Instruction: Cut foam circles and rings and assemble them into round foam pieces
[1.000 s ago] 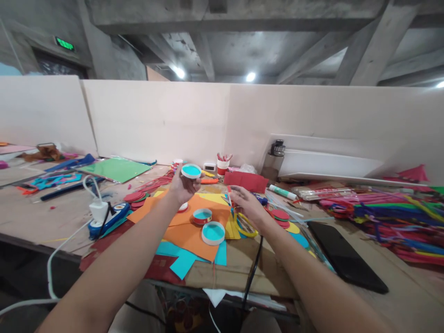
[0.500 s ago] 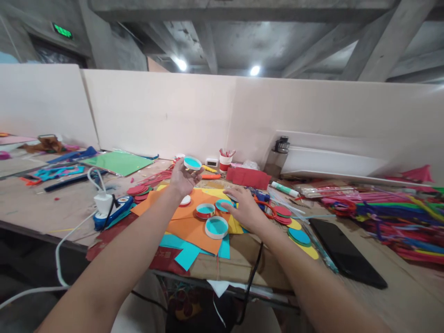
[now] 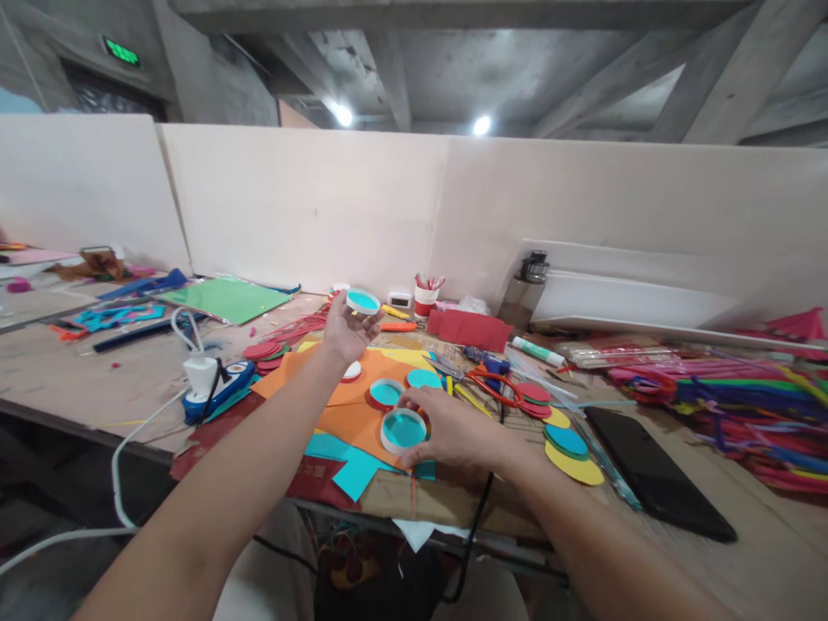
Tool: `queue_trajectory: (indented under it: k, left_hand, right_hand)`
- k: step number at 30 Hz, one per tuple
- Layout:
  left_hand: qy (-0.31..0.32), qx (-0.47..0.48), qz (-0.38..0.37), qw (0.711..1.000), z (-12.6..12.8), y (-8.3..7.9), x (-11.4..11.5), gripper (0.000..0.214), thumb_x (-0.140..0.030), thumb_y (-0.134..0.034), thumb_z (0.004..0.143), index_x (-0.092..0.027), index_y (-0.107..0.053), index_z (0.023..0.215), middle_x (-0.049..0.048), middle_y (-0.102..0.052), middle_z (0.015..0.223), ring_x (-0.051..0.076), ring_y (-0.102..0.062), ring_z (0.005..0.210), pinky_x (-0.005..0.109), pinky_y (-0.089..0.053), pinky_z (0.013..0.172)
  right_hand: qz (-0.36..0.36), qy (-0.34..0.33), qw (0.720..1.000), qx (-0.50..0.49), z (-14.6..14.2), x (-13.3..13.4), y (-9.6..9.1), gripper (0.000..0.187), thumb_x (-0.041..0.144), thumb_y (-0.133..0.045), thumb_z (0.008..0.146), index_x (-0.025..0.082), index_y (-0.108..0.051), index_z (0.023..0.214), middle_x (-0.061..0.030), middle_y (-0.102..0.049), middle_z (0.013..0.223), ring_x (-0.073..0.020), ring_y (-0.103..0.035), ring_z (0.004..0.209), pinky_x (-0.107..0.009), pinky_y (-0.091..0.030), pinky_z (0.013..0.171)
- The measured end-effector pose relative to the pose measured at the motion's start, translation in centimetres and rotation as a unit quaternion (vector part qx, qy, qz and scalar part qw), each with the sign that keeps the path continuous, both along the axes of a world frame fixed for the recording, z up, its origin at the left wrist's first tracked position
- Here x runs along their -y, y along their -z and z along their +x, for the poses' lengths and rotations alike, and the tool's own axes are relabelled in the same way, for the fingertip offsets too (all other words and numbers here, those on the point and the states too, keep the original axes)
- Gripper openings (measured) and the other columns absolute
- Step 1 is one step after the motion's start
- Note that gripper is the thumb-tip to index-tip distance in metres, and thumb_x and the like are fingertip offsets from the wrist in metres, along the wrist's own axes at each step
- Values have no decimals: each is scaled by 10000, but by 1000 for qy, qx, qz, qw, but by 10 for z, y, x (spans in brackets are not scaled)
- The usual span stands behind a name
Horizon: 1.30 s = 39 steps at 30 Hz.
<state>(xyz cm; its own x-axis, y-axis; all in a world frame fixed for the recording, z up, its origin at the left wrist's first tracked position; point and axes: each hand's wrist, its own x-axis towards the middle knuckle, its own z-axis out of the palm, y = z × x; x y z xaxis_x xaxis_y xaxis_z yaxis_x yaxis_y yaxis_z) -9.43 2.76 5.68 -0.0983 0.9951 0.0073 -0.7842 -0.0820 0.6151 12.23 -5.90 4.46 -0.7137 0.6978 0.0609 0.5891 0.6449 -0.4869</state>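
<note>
Raised over the back of the work area, my left hand holds a shallow round paper lid with a white rim and teal inside. Lower down, my right hand has its thumb and fingers curled around the right side of a second white-rimmed teal lid. Behind that one, a red-sided teal lid lies on the orange sheet. A flat-looking teal round is just beyond my right fingers. The small white disc rests under my left wrist.
Orange-handled scissors, stacked red discs and blue discs lie at the right, near a black phone. Pipe cleaners spread further right. A blue power strip with a white cable sits left, before a green sheet.
My right hand has come down and toward me, from above the back teal round to the front white-rimmed lid. My left hand still holds its lid in nearly the same place.
</note>
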Motion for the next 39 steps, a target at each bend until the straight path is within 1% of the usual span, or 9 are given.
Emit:
queue_trajectory:
  k: [3, 5, 8, 14, 18, 24, 30, 35, 39]
  left_hand:
    - [17, 5, 12, 1000, -1, 1, -1, 403, -527, -431, 860, -161, -599, 886, 90, -688, 792, 166, -641, 590, 227, -378, 481]
    - [33, 11, 28, 999, -1, 2, -1, 445, -546, -397, 872, -153, -607, 869, 95, -686, 763, 151, -605, 526, 227, -360, 454]
    - [53, 15, 44, 998, 0, 2, -1, 479, -541, -361, 888, -140, -620, 853, 105, -680, 718, 142, -562, 468, 226, -335, 422]
    - [62, 1, 39, 997, 2, 2, 0, 449, -528, -401, 878, -139, -623, 851, 114, -689, 731, 156, -593, 494, 227, -370, 437]
    - [60, 0, 40, 997, 2, 0, 2, 393, -485, -447, 863, -145, -630, 940, 103, -697, 781, 176, -649, 587, 224, -406, 475]
    - [64, -11, 54, 996, 4, -1, 7, 398, -439, -438, 852, -162, -616, 1076, 107, -702, 874, 216, -678, 691, 270, -455, 530]
    - [93, 9, 75, 993, 3, -1, 5, 401, -480, -449, 853, -167, -622, 1035, 93, -692, 826, 180, -639, 603, 243, -405, 482]
    - [90, 10, 62, 994, 0, 4, 0, 506, -583, -390, 861, -142, -628, 925, 105, -662, 730, 134, -547, 484, 215, -327, 425]
    - [99, -7, 50, 994, 1, 10, -3, 526, -591, -358, 874, -133, -616, 869, 107, -643, 676, 128, -507, 444, 209, -294, 406]
  right_hand:
    - [-16, 30, 998, -48, 1, -11, -3, 397, 503, -687, 728, 212, -647, 995, -40, -644, 980, -168, -584, 826, -279, -440, 709]
    - [21, 70, 994, -86, -1, -21, -1, 316, 466, -605, 819, 183, -647, 955, -48, -650, 942, -149, -573, 784, -269, -431, 688]
    - [77, 102, 989, -75, -9, -32, 4, 255, 392, -616, 828, 156, -647, 919, -70, -648, 938, -157, -572, 810, -273, -425, 715]
    - [100, 119, 987, 36, -40, -31, 10, 577, 526, -652, 754, 152, -589, 1189, -154, -615, 1133, -300, -530, 1098, -371, -409, 876]
    - [60, 103, 992, 35, -47, -38, 13, 575, 424, -699, 723, 146, -569, 1209, -149, -631, 1145, -282, -570, 1060, -340, -438, 823]
    - [70, 154, 983, -77, -35, -55, 17, 587, 335, -703, 715, 172, -528, 1251, -109, -619, 1188, -207, -610, 956, -315, -455, 808]
    - [47, 182, 975, -119, -38, -62, 21, 604, 438, -709, 709, 170, -553, 1227, -127, -621, 1151, -189, -610, 842, -320, -471, 736]
    - [56, 228, 939, -251, -15, -72, 13, 338, 379, -594, 797, 169, -612, 1062, -88, -663, 1028, -151, -602, 771, -299, -476, 716]
    - [39, 239, 932, -270, 12, -70, 10, 247, 377, -571, 800, 167, -628, 916, -57, -678, 909, -160, -603, 770, -292, -466, 707]
